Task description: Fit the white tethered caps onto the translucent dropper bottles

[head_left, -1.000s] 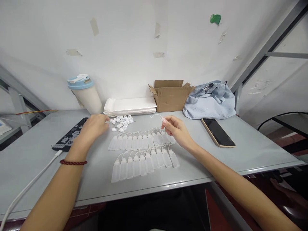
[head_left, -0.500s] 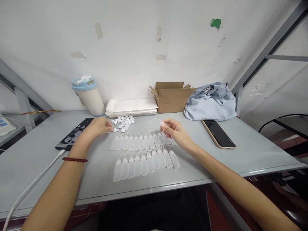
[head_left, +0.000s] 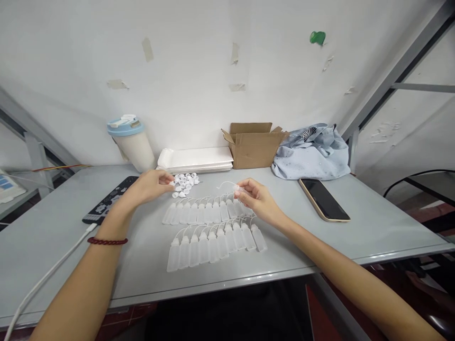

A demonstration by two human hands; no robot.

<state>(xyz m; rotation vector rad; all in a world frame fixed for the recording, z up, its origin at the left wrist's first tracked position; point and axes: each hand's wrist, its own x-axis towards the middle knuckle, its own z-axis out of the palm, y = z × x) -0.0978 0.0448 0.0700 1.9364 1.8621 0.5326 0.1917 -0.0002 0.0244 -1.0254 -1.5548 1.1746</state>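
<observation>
My left hand (head_left: pixel 152 185) is at the left edge of a small pile of white caps (head_left: pixel 185 181). Its thumb and fingers pinch one white cap at the near edge of the pile. Above the back row, my right hand (head_left: pixel 256 199) is closed around a small translucent piece with a thin curved tube (head_left: pixel 227 183) that sticks out to the left; the fingers cover the rest of it. Below the hands, small clear plastic bottles lie in two rows, a back row (head_left: pixel 201 213) and a front row (head_left: pixel 203 248), with thin tubes curving from their necks.
A black patterned device (head_left: pixel 106 201) with a white cable (head_left: pixel 53 272) lies on the left. Along the wall stand a blue-lidded cup (head_left: pixel 133 147), stacked white packets (head_left: pixel 195 158), an open cardboard box (head_left: pixel 254 150) and blue cloth (head_left: pixel 313 156). A phone (head_left: pixel 324 200) lies on the right.
My left hand has moved a little right and away from me, to the caps' edge. My right hand has shifted slightly left and nearer with the tubed piece.
</observation>
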